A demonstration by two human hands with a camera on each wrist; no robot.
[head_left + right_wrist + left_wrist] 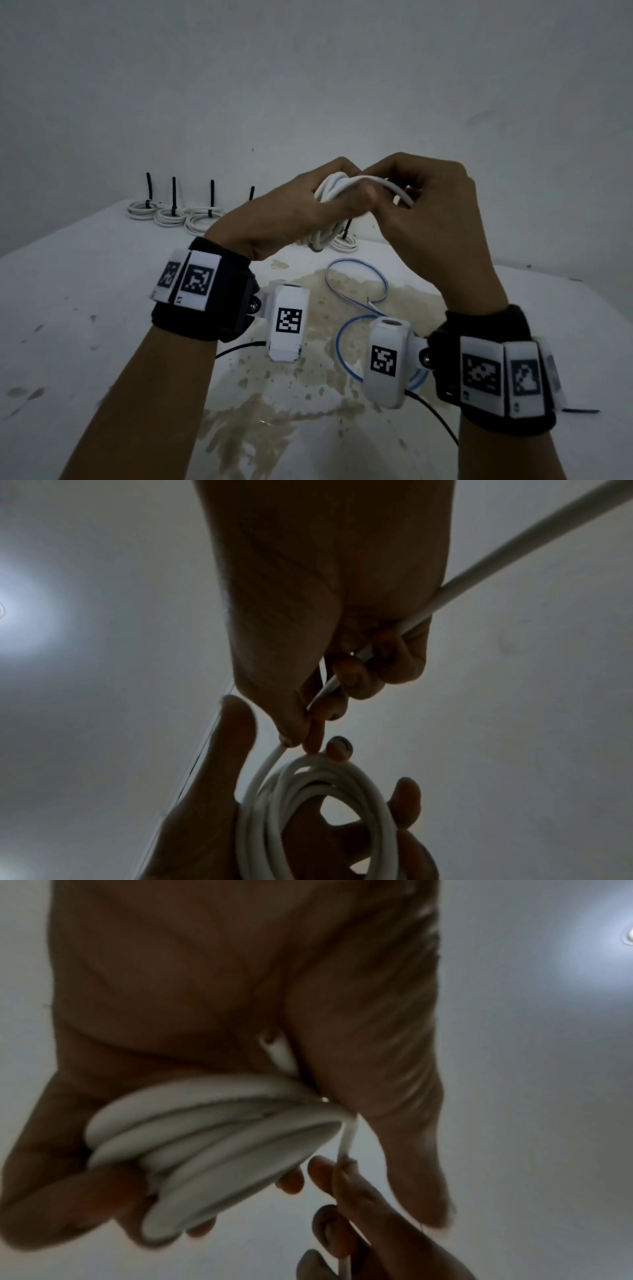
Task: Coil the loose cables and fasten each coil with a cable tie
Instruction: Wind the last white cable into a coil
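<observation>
I hold a coil of white cable (334,192) above the table, with my left hand (308,209) curled round its several loops. In the left wrist view the loops (212,1139) lie stacked across my fingers, and a cut cable end (274,1047) pokes out by the thumb. My right hand (421,202) grips the loose end of the same cable (394,190) just right of the coil. From the right wrist view that strand (479,569) runs through my curled fingers down to the coil (315,804).
Tied white coils (171,214) with upright black cable ties (174,192) line the table's back edge; another tied coil (344,241) lies under my hands. A loose blue-and-white cable (356,284) curls on the stained white table (85,308). A wall stands close behind.
</observation>
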